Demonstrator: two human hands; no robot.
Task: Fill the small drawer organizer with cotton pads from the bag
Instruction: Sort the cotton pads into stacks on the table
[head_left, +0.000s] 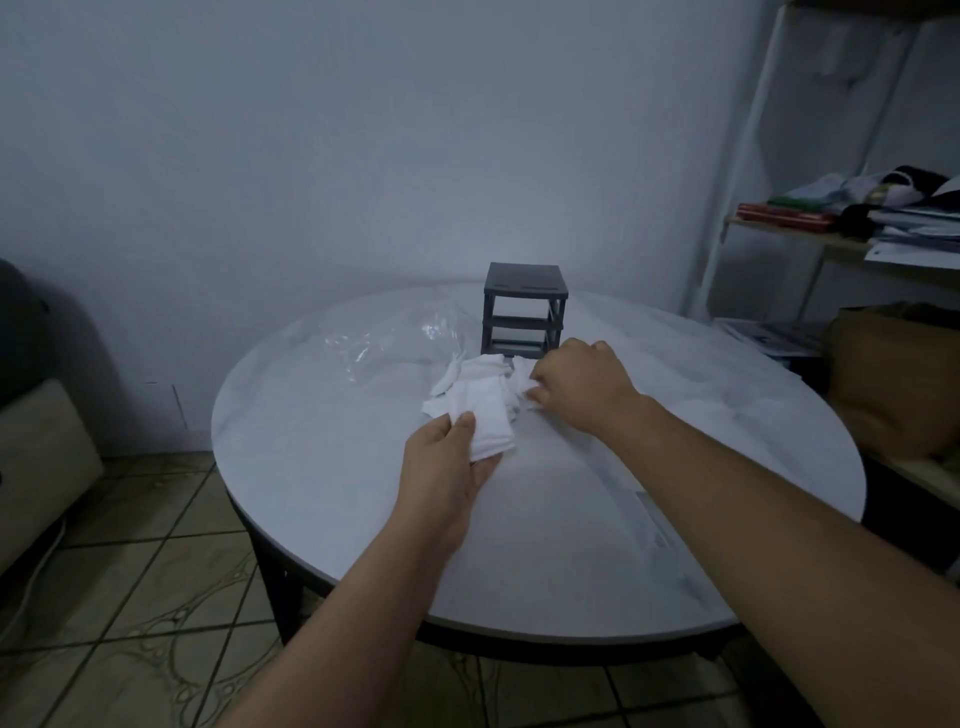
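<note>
Gripping cotton pads (485, 415) (white heap), left hand (447, 457); right hand (579, 387) pinches more.

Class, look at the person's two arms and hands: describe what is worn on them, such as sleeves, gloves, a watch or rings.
The left hand and right hand are bare: no gloves, no rings that show. The left forearm and right forearm are bare too, with no sleeve, watch or bracelet in view.

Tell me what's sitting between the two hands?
White cotton pads lie between the left hand and the right hand, touching both, as the head view shows.
</note>
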